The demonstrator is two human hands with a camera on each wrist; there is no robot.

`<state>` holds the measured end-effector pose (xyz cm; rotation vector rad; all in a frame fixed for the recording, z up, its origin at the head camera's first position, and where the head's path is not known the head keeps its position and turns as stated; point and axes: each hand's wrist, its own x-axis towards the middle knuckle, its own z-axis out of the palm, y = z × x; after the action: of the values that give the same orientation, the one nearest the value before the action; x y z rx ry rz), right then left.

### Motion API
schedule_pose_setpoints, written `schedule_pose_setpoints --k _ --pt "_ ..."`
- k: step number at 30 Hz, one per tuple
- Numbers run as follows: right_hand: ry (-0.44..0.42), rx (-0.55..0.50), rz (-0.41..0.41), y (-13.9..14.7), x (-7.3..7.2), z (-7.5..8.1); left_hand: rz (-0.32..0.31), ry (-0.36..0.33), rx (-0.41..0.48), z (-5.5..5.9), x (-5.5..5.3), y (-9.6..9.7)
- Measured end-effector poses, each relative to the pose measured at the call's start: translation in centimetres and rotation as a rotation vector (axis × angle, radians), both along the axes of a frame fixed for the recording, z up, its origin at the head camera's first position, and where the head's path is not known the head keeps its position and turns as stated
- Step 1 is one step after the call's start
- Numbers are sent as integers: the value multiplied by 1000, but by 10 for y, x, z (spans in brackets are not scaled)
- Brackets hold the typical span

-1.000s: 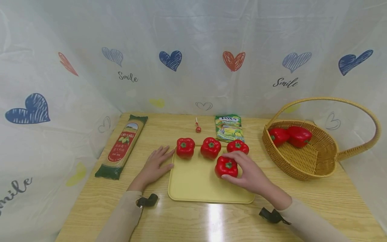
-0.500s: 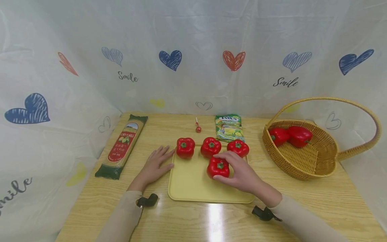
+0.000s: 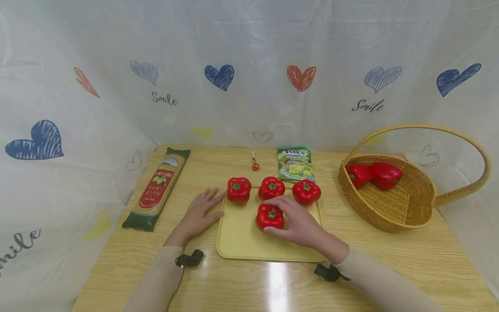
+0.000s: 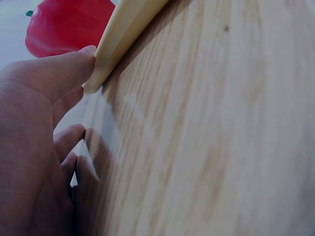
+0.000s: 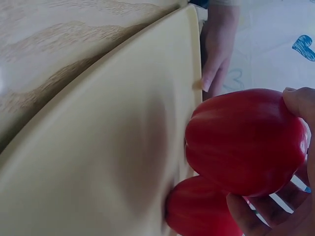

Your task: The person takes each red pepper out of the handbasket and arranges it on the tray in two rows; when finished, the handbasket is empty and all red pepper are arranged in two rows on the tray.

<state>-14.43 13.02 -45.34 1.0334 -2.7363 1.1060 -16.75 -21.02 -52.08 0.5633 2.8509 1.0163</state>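
My right hand (image 3: 297,222) grips a red bell pepper (image 3: 270,217), thumb on its near side and fingers on its far side, over the yellow tray (image 3: 243,242). In the right wrist view the held pepper (image 5: 246,142) looks slightly raised off the tray. Along the tray's far edge sit three more red peppers: one at left (image 3: 239,190), one in the middle (image 3: 271,189) and one at right (image 3: 306,192). My left hand (image 3: 199,212) lies with fingers spread at the tray's left edge; its thumb (image 4: 74,69) touches the rim.
A wicker basket (image 3: 422,190) with a tall handle stands at right, holding two red peppers (image 3: 386,175). Behind the tray lie a lollipop (image 3: 255,166) and a green candy bag (image 3: 295,164). A spaghetti pack (image 3: 157,188) lies at left. A heart-printed sheet backs the table.
My right hand has carried the gripped bell pepper leftward over the tray, from below the right-hand pepper to below the middle one. The left hand has stayed in place.
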Motion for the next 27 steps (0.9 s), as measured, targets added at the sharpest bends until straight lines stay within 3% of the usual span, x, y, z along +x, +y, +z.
schedule_pose_setpoints --k 27 --pt "11 40 72 -45 -9 -7 5 4 -16 -2 -2 0"
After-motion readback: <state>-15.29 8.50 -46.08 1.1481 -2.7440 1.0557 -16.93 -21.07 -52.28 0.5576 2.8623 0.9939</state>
